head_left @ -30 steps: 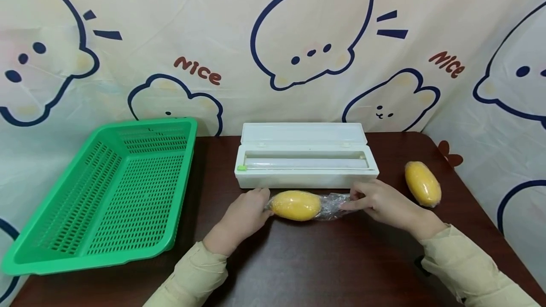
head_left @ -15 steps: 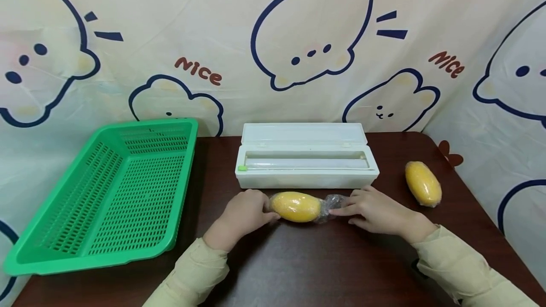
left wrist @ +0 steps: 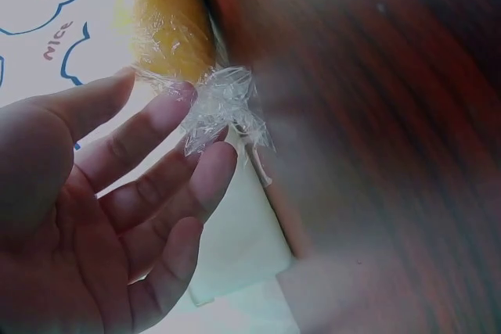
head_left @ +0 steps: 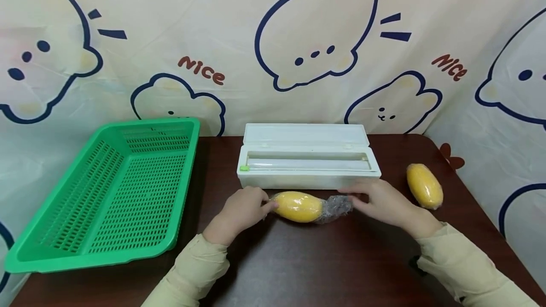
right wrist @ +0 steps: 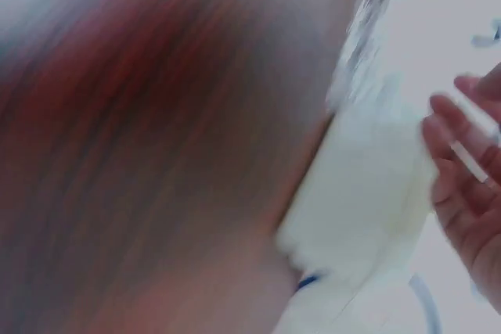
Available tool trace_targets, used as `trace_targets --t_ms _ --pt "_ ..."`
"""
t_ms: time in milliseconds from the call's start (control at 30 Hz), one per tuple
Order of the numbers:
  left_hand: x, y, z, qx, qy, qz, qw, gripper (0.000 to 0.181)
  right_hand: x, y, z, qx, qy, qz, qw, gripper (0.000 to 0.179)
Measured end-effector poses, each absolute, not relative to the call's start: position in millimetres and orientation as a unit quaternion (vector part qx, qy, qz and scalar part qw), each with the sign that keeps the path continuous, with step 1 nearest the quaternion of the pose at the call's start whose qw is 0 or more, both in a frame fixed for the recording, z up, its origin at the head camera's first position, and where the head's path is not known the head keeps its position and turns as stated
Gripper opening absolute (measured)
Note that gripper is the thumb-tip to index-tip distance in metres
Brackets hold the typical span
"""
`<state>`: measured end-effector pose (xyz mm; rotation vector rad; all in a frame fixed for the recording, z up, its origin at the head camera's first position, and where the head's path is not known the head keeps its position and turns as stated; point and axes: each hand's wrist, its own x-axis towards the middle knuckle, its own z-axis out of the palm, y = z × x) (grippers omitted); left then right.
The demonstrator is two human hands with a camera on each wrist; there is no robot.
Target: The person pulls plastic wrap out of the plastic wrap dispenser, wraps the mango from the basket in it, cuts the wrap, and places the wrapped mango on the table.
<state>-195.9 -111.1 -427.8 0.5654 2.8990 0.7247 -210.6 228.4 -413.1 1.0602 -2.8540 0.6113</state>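
Observation:
A yellow oval fruit [head_left: 298, 206], mango-like and wrapped in cling film, lies on the table in front of a white cling film box [head_left: 309, 181]. At its left end my left hand [head_left: 244, 212] pinches the gathered cling film [left wrist: 223, 103] between thumb and index finger, the other fingers loosely bent. A crumpled tail of film [head_left: 337, 206] spreads from the fruit's right end. Just beside that tail, my right hand [head_left: 381, 203] has its thumb and fingers apart. In the blurred right wrist view, this hand [right wrist: 473, 177] holds nothing, and the film lies away from its fingertips.
Behind the fruit, the box's lid [head_left: 306, 134] is raised, showing the film roll [head_left: 309, 164] and a green slider [head_left: 244, 168]. A second wrapped yellow fruit [head_left: 424, 186] lies at the right. A green plastic basket [head_left: 181, 203] stands on the left. A patterned curtain [head_left: 239, 27] hangs behind the table.
My right hand has let go of the film tail, touched it nearer the fruit, then drawn back with fingers spread. The left hand stays at the fruit's left end, its thumb slightly higher.

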Motion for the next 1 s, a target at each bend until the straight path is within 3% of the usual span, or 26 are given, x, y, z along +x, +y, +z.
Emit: trace_targets --t_ms 200,300,700,1000 --pt "-196 -110 -425 0.188 0.952 0.239 0.048 0.037 -203 170 -415 0.368 -0.921 0.119 0.036 0.064" --pt "-196 -108 -425 0.194 0.950 0.239 0.045 0.035 -200 152 -419 0.368 -0.923 0.106 0.030 0.073" --pt "-199 -104 -424 0.193 0.952 0.233 0.039 0.018 -204 141 -431 0.340 -0.930 0.134 0.021 0.077" --pt "-196 -106 -423 0.167 0.948 0.268 0.047 0.022 -209 150 -438 0.336 -0.926 0.170 0.022 0.075"
